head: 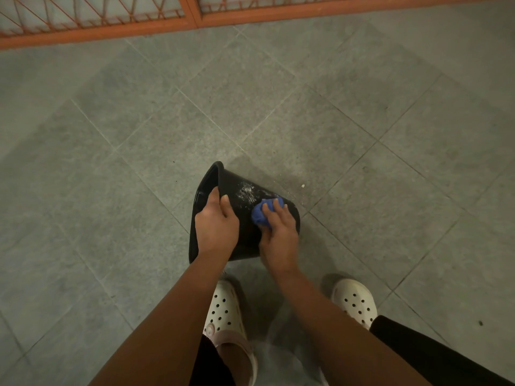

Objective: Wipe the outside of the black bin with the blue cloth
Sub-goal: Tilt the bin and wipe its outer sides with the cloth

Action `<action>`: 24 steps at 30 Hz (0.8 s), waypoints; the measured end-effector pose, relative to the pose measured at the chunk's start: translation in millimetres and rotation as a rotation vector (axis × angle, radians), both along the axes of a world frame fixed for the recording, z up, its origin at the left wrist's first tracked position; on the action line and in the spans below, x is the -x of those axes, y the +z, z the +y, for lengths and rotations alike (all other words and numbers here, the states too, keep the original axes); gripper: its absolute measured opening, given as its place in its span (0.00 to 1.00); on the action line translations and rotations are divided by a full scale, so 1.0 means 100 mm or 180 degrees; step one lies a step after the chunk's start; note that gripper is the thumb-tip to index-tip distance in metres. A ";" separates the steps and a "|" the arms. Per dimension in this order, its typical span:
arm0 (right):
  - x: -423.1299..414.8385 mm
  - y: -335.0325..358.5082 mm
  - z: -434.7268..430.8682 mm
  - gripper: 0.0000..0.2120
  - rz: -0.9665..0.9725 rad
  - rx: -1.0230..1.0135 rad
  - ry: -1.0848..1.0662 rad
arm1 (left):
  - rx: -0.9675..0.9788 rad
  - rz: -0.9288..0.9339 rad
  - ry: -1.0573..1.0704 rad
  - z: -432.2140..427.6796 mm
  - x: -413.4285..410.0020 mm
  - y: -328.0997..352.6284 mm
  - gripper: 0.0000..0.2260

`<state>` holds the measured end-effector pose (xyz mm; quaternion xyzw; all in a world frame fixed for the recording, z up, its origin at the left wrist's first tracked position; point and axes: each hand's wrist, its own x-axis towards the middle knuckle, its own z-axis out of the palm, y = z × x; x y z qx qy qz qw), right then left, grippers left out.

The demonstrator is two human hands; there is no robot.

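Black bin point(245, 240) tipped sideways, white-smeared outside

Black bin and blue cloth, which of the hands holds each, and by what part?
The left hand grips the tilted black bin at its rim. The right hand presses the bunched blue cloth against the bin's outer wall.

The bin point(237, 218) I'm tending is black, with a whitish scratchy smear toward its two o'clock side, and my cloth point(263, 211) is blue. My clogs point(224, 310) are cream with dark round holes; the floor point(139, 149) is grey-green speckled tile, and at twelve o'clock runs an orange grille point(97, 20).
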<state>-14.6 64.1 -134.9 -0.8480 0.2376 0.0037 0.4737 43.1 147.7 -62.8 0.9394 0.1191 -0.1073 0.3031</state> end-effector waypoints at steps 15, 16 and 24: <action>-0.05 0.10 0.10 0.20 -0.0404 0.0095 0.0203 | 0.0214 0.0040 -0.0154 -0.01 -0.04 0.00 0.17; -0.09 0.11 0.09 0.20 -0.0449 0.0087 0.0259 | 0.0277 0.0050 -0.0094 0.00 -0.04 -0.01 0.17; -0.11 0.14 -0.10 0.20 0.0066 0.0102 -0.0050 | 0.0583 0.0131 0.0002 -0.07 -0.03 -0.01 0.17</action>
